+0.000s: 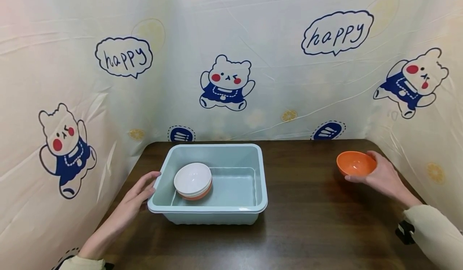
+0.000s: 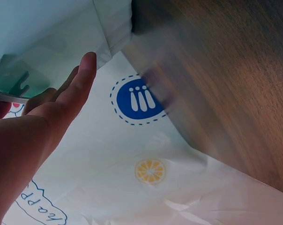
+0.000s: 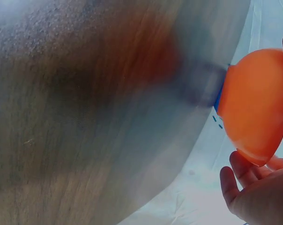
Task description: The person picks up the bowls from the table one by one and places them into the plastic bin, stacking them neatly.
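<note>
A light blue plastic basin (image 1: 231, 217) stands on the table. My left hand (image 1: 134, 197) is at its left rim, with fingers on both sides of the edge; in the left wrist view, one long finger lies along the outer wall (image 2: 43, 47). Inside the basin, on the left, sits a small stack of bowls topped by a white bowl (image 1: 193, 178), an orange one showing below. Far to the right, my right hand (image 1: 385, 176) grips an orange bowl (image 1: 356, 163) by its side, thumb in front and fingers behind. The bowl is upright, raised over the table.
The dark brown wooden table (image 1: 307, 221) reaches back to a pale curtain (image 1: 275, 81) printed with bears and the word "happy". That curtain also hangs close along the left and right sides, near the right hand. The basin takes up the table's left middle.
</note>
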Action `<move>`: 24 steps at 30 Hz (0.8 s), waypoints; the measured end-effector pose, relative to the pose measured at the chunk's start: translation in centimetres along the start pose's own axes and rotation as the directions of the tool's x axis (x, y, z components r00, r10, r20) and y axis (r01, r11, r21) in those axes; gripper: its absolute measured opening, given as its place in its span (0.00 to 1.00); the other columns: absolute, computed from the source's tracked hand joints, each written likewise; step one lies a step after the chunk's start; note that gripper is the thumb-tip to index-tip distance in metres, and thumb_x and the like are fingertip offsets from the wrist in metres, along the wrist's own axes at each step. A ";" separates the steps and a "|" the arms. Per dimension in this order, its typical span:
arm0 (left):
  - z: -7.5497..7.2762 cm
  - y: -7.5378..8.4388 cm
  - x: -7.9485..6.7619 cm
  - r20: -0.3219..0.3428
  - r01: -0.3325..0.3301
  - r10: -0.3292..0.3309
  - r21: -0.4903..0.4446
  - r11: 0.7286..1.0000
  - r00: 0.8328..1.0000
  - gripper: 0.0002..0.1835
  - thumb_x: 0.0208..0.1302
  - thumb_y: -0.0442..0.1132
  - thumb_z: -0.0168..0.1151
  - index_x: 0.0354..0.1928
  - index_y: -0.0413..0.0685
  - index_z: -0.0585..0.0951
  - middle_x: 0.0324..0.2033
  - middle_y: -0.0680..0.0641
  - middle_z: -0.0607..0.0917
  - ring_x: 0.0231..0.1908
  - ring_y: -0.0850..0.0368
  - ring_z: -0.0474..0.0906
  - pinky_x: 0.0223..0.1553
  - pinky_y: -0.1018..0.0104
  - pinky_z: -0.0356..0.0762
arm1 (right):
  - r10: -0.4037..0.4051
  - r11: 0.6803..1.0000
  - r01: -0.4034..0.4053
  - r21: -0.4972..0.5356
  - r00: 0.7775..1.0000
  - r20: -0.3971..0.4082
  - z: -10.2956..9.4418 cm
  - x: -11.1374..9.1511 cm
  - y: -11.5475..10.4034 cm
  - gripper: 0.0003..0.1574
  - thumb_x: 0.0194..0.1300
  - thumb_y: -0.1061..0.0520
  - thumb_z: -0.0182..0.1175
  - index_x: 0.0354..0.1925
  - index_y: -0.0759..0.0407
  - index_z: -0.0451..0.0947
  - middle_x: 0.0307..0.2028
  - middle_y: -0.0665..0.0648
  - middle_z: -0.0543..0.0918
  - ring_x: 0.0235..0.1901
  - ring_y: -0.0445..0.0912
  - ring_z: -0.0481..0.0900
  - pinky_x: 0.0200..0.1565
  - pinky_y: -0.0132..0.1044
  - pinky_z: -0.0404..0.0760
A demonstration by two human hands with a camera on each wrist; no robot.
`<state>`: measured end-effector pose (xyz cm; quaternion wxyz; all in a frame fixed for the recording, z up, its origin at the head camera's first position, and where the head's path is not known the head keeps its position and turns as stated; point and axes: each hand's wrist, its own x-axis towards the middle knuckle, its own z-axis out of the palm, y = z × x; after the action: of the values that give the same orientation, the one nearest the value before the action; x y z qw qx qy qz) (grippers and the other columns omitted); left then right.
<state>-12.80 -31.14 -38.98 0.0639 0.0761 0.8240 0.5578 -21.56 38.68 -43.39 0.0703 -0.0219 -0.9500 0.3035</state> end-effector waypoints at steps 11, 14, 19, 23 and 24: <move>0.0 -0.1 0.1 0.001 0.010 -0.010 -0.004 1.000 1.000 0.28 0.87 0.44 0.41 0.79 0.41 0.53 0.76 0.26 0.60 0.61 0.54 0.74 0.47 0.59 0.80 | -0.047 0.999 0.047 0.022 0.999 0.007 -0.1 -0.9 -0.4 0.79 0.51 0.36 0.82 0.76 0.79 0.49 0.67 0.84 0.62 0.57 0.75 0.66 0.52 0.75 0.73; -0.1 -0.1 0.1 0.001 0.004 -0.004 -0.009 1.000 1.000 0.27 0.87 0.43 0.41 0.79 0.40 0.53 0.76 0.26 0.61 0.59 0.56 0.76 0.47 0.60 0.80 | -0.066 0.998 0.066 0.023 0.998 -0.001 -0.1 -1.2 -0.6 0.78 0.51 0.37 0.82 0.75 0.80 0.50 0.66 0.84 0.63 0.57 0.75 0.66 0.52 0.75 0.73; -0.1 -0.1 0.1 0.000 0.003 -0.003 -0.003 1.000 1.000 0.28 0.87 0.43 0.41 0.79 0.41 0.53 0.75 0.26 0.62 0.60 0.50 0.75 0.47 0.60 0.80 | -0.073 0.997 0.073 0.027 0.997 0.003 -0.1 -1.6 -1.2 0.76 0.52 0.37 0.81 0.76 0.79 0.50 0.66 0.84 0.63 0.57 0.75 0.66 0.51 0.75 0.75; -0.1 -0.1 0.1 0.002 0.005 -0.005 0.003 1.000 1.000 0.28 0.87 0.44 0.41 0.79 0.41 0.53 0.76 0.26 0.61 0.63 0.47 0.73 0.47 0.60 0.80 | -0.083 0.996 0.083 0.024 0.997 0.000 -0.1 -2.0 -1.8 0.75 0.53 0.37 0.81 0.76 0.79 0.52 0.66 0.83 0.64 0.57 0.75 0.66 0.50 0.75 0.75; -0.1 -0.1 0.1 0.002 0.006 -0.006 0.002 1.000 1.000 0.28 0.87 0.43 0.41 0.79 0.41 0.53 0.76 0.26 0.61 0.63 0.47 0.73 0.47 0.60 0.80 | -0.088 0.996 0.088 0.022 0.996 -0.004 -0.2 -2.1 -1.9 0.75 0.53 0.37 0.81 0.76 0.78 0.52 0.66 0.83 0.64 0.57 0.75 0.66 0.50 0.75 0.75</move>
<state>-12.88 -31.21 -39.07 0.0663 0.0742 0.8248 0.5566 -19.48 37.02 -42.40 0.0854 0.0205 -0.9465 0.3106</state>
